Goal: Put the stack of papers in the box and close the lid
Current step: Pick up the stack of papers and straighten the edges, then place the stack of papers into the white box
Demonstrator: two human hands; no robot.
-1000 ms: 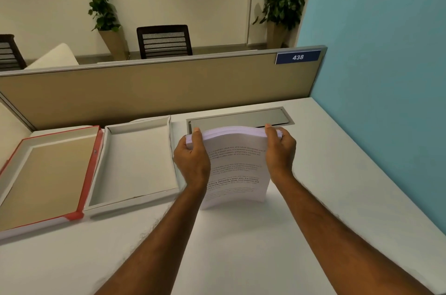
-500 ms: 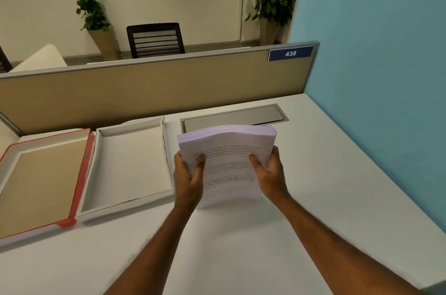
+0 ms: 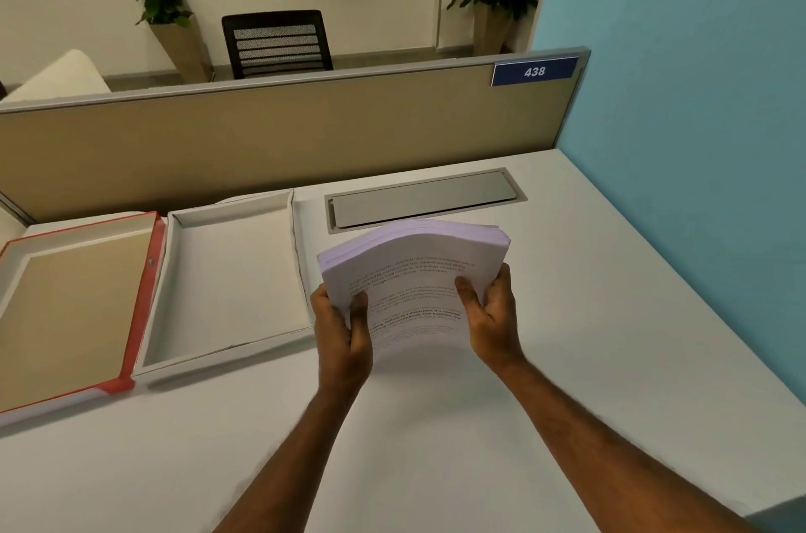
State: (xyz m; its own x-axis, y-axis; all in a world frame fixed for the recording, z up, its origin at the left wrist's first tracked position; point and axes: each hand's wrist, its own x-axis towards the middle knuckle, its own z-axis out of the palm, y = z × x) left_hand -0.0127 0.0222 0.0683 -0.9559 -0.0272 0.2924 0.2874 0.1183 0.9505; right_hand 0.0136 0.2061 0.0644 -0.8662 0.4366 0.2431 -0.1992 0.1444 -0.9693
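With both hands (image 3: 342, 327) (image 3: 490, 314) clamped on the paper stack (image 3: 414, 271), we shd keep it level & lower it squarely into the open white box (image 3: 235, 271).

"438" on blue plate (image 3: 534, 71) (partition top)

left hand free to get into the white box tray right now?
Probably not as things stand. The left hand is clamped on the stack of papers, shared with the right hand. The way itself looks free: the open white box tray lies empty just to its left, nothing between.
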